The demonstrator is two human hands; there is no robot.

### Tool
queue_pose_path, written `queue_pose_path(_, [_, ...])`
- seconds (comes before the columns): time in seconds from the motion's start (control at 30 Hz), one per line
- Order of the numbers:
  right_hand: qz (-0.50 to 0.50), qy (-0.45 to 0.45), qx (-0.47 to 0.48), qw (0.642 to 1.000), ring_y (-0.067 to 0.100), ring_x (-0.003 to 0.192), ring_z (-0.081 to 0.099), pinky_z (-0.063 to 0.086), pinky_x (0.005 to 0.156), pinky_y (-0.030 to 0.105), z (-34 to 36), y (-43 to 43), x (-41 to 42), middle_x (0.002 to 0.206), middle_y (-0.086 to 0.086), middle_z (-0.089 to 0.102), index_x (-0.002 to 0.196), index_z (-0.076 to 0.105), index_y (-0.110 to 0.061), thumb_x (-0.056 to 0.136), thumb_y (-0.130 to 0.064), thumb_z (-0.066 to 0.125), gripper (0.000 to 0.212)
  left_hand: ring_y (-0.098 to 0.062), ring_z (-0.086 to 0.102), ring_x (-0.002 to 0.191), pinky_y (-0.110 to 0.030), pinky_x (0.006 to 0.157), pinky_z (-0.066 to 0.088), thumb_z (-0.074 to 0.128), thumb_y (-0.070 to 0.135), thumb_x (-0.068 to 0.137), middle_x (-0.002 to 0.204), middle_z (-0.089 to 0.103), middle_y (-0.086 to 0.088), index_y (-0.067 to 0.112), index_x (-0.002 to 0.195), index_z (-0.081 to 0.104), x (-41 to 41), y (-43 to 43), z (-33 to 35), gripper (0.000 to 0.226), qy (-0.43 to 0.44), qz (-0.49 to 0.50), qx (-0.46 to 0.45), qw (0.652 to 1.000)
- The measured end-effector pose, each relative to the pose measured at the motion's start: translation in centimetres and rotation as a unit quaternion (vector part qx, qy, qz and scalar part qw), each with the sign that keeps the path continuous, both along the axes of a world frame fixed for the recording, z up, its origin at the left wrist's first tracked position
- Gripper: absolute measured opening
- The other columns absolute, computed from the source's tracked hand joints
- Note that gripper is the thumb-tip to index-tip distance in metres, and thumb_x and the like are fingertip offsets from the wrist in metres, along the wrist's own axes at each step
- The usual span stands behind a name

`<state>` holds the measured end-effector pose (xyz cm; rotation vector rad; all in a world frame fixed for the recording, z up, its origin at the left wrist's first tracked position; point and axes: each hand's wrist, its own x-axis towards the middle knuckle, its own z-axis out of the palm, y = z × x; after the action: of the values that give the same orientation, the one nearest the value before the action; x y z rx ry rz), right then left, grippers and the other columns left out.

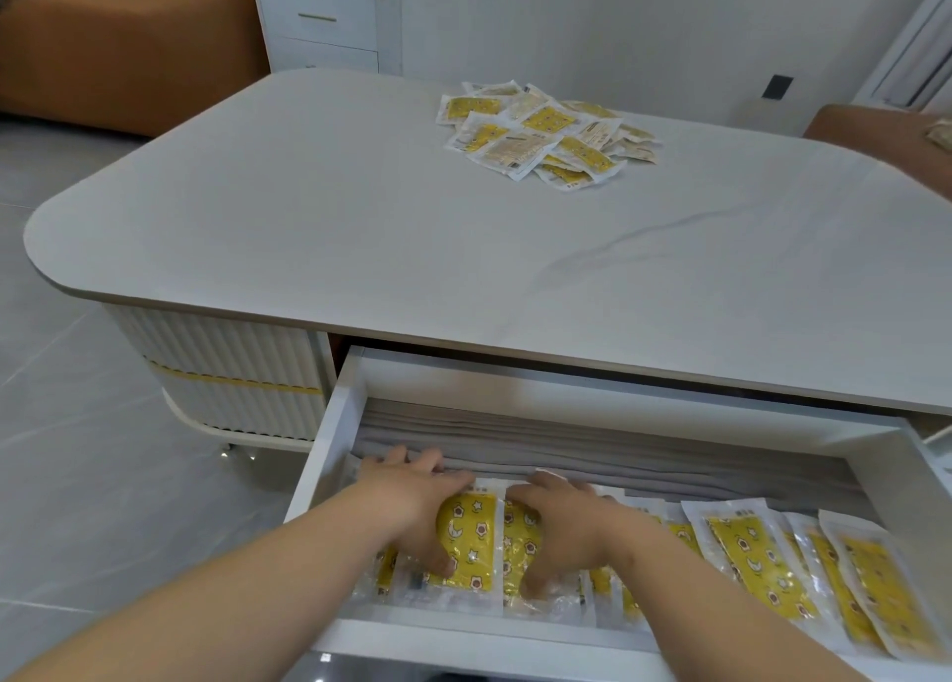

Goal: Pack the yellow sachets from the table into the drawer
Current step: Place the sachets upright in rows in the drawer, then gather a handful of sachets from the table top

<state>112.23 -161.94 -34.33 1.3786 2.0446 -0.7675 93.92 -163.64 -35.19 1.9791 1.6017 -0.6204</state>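
- Gripping a yellow star-print sachet (471, 542) in the open drawer (329, 454) with the left hand (412, 501), fingers curled over its far edge, thumb at the near edge.
- Clamping the neighbouring sachet (517, 547) likewise with the right hand (564, 532).
- Leaving a loose pile (546, 135) waiting on the table (360, 217).
- Lining up a packed row (752, 558) rightward; judging the job partway done.

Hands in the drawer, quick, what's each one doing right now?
Left hand: grips a yellow sachet standing in the drawer.
Right hand: grips the neighbouring sachet beside it.
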Motion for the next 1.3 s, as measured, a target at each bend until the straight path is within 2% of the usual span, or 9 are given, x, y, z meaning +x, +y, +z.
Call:
queue_pose_path(0.13, [0.021,0.013,-0.02,1.0,0.033,0.145,0.002,0.014,0.116,0.054,0.2,0.0,0.3,0.158,-0.008,0.003,0.144,0.021,-0.046,0.074,-0.042,0.074,0.087,-0.03,0.016,0.138,-0.052,0.111,0.019,0.064,0.059,0.075,0.15,0.02,0.004,0.047,0.144,0.009,0.2,0.1,0.2,0.089,0.024,-0.013,0.008,1.0])
queue_pose_path(0.23, [-0.075,0.077,-0.035,0.994,0.029,0.146,0.001,0.016,0.117,0.05,0.0,0.1,0.1,0.159,-0.004,0.0,0.135,0.043,-0.043,0.08,-0.037,0.068,0.061,-0.032,0.005,0.142,-0.056,0.112,0.013,0.059,0.059,0.078,0.156,0.007,0.008,0.05,0.144,0.005,0.2,0.2,0.0,0.085,0.036,-0.031,-0.019,0.999])
queue_pose_path(0.37, [-0.211,0.196,0.006,0.958,0.021,0.138,0.028,0.03,0.109,0.035,0.4,0.5,0.3,0.148,-0.001,0.031,0.112,0.067,-0.025,0.086,-0.027,0.059,0.027,-0.032,-0.005,0.145,-0.057,0.113,0.008,0.055,0.059,0.081,0.157,-0.007,0.012,0.048,0.145,0.0,0.4,0.1,0.0,0.085,0.032,-0.009,-0.041,0.999])
queue_pose_path(0.47, [-0.245,0.212,0.03,0.946,0.02,0.113,0.046,0.041,0.091,0.03,0.3,0.9,0.7,0.135,0.001,0.04,0.11,0.062,-0.022,0.085,-0.026,0.058,0.026,-0.031,0.004,0.144,-0.056,0.112,0.009,0.055,0.056,0.082,0.157,0.0,0.011,0.047,0.144,0.006,0.3,0.2,0.2,0.08,0.016,-0.004,-0.011,1.0])
queue_pose_path(0.57, [-0.222,0.18,0.055,0.957,0.023,0.125,0.04,0.036,0.104,0.04,-0.3,0.9,0.3,0.14,-0.001,0.037,0.119,0.055,-0.027,0.084,-0.032,0.054,0.035,-0.024,0.016,0.141,-0.052,0.113,0.016,0.052,0.05,0.085,0.153,0.014,0.012,0.047,0.142,0.016,0.0,0.4,0.5,0.068,-0.024,0.029,0.03,0.999])
queue_pose_path(0.73, [-0.182,0.128,0.041,0.974,0.022,0.129,0.037,0.026,0.106,0.04,1.9,0.0,0.0,0.141,-0.002,0.043,0.13,0.046,-0.031,0.084,-0.044,0.05,0.048,-0.014,0.046,0.124,-0.036,0.102,0.041,0.044,0.037,0.094,0.138,0.048,0.008,0.036,0.134,0.043,0.1,0.7,3.0,0.04,-0.049,0.109,0.073,0.99])
queue_pose_path(0.97, [-0.229,0.167,0.023,0.959,0.018,0.117,0.049,0.039,0.1,0.034,16.9,1.2,2.1,0.13,-0.005,0.052,0.125,0.05,-0.029,0.089,-0.04,0.047,0.038,-0.007,0.045,0.118,-0.025,0.097,0.04,0.045,0.036,0.095,0.13,0.05,0.013,0.032,0.13,0.048,1.7,2.2,16.9,0.036,-0.144,0.153,0.072,0.975])
queue_pose_path(1.13, [-0.29,0.22,-0.011,0.931,0.012,0.093,0.059,0.049,0.086,0.029,29.6,2.9,2.1,0.102,-0.009,0.06,0.106,0.058,-0.028,0.087,-0.037,0.049,0.023,-0.006,0.048,0.116,-0.022,0.097,0.04,0.046,0.039,0.095,0.134,0.047,0.015,0.035,0.131,0.045,1.7,3.7,29.9,0.037,-0.192,0.202,0.077,0.957])
queue_pose_path(1.3, [-0.292,0.248,0.025,0.923,0.011,0.092,0.058,0.045,0.078,0.025,39.3,5.5,-1.1,0.109,-0.008,0.058,0.111,0.057,-0.026,0.09,-0.038,0.048,0.026,-0.005,0.051,0.109,-0.02,0.091,0.041,0.048,0.043,0.093,0.129,0.052,0.012,0.037,0.131,0.044,-1.3,5.4,39.8,0.039,-0.23,0.257,0.125,0.93])
